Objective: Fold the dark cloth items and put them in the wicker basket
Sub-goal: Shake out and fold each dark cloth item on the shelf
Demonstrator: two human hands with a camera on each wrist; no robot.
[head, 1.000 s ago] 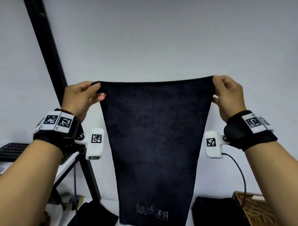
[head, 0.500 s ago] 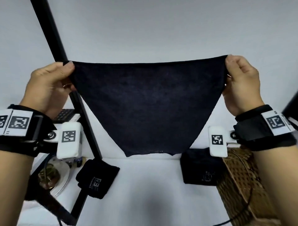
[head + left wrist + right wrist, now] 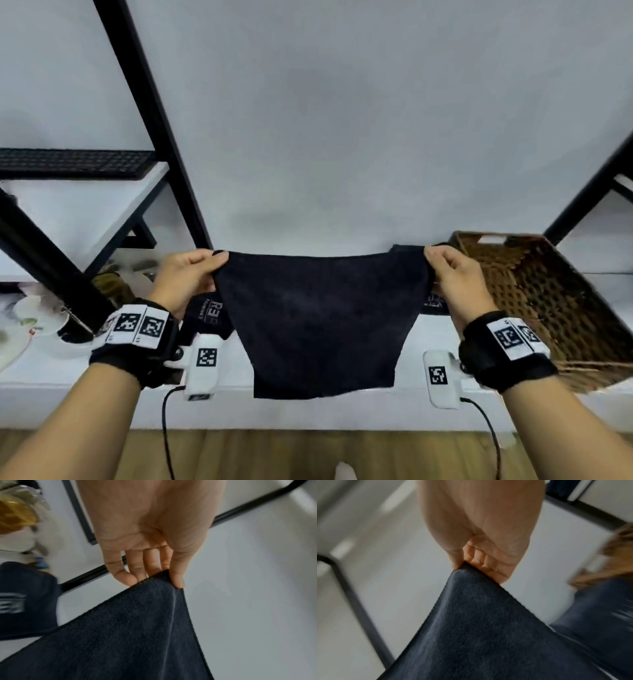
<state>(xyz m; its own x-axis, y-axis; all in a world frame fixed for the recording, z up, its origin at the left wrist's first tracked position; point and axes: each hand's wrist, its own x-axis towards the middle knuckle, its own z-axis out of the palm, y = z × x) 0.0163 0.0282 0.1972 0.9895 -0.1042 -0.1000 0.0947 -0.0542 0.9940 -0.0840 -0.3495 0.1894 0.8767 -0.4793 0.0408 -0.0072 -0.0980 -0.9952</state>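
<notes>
Both pinching corners of dark cloth [image 3: 322, 322] mid-frame: left hand [image 3: 186, 279], right hand [image 3: 455, 284]; lower edge seemingly doubled.

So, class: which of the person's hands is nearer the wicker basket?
Right. The right hand pinches the dark cloth just beside the wicker basket; the left hand holds the far corner.

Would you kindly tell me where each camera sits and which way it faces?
Head: worn on the head, looking forward and down at the cloth stretched between left hand and right hand, basket rightward; both forearms show.
Left wrist: looks along the palm to fingers pinching a corner.
Right wrist: likewise, the other corner.
All share the cloth.
</notes>
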